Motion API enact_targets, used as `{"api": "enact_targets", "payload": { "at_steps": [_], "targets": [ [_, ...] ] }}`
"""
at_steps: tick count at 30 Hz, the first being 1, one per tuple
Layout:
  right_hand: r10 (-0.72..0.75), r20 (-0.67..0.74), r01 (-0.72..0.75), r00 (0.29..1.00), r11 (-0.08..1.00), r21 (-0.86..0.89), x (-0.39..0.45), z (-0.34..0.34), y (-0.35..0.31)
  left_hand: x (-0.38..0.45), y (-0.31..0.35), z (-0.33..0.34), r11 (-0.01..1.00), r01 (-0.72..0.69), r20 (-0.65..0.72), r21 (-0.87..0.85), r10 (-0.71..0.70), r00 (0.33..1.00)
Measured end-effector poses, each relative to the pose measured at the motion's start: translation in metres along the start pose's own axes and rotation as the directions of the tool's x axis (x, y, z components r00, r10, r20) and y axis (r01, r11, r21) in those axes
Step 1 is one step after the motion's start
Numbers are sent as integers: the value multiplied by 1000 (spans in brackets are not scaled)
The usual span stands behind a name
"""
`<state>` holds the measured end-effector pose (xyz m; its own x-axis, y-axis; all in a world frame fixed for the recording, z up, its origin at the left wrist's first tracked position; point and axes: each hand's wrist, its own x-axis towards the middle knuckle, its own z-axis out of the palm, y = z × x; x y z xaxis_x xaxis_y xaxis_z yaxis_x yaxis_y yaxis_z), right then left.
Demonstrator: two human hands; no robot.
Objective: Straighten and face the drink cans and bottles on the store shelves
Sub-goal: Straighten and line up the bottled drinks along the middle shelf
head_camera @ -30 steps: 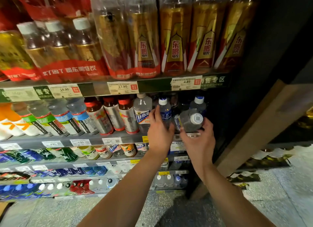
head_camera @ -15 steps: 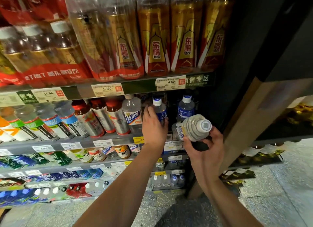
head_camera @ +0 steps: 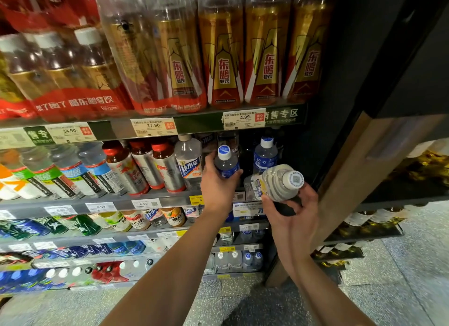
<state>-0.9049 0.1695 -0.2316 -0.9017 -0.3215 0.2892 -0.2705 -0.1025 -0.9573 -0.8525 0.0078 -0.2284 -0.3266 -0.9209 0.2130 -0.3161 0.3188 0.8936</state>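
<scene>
On the second shelf (head_camera: 145,200), the left hand (head_camera: 216,187) grips an upright blue-capped bottle (head_camera: 226,164). At its four o'clock the right hand (head_camera: 291,212) holds a ribbed clear bottle (head_camera: 277,182) tipped cap-outward, off the shelf. Re-seating it one-handed could topple the blue-labelled neighbour (head_camera: 265,155).

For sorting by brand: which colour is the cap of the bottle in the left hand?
White with a blue rim, on the bottle; head view.

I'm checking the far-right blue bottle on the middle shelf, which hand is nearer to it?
Right. The right hand holds a clear bottle just below the blue bottle; the left hand grips another bottle further left.
</scene>
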Motion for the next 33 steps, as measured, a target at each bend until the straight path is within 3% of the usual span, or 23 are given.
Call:
{"api": "enact_targets", "payload": {
  "at_steps": [5,9,16,19,29,33],
  "targets": [
    [-28,2,28,1000,998,48,-1,11,-7,-21,-9,-24,968,10,-66,-252,-28,997],
    [-27,11,26,1000,998,54,4,27,-12,-24,-8,-51,956,-56,-184,-286,2,983],
    [-5,65,4,998,1000,18,11,76,-19,-19,-33,-95,955,-30,-141,-295,-12,990],
    [-5,24,6,1000,999,-47,13,101,-18,-15,-43,-113,959,-9,-113,-283,-24,993],
    [-58,-26,48,998,951,-307,21,156,-15,0,-55,-155,952,-47,25,-302,57,998],
    [4,1,-3,1000,953,-303,22,166,-16,0,-62,-166,944,-49,85,-326,81,993]
  ]
}}
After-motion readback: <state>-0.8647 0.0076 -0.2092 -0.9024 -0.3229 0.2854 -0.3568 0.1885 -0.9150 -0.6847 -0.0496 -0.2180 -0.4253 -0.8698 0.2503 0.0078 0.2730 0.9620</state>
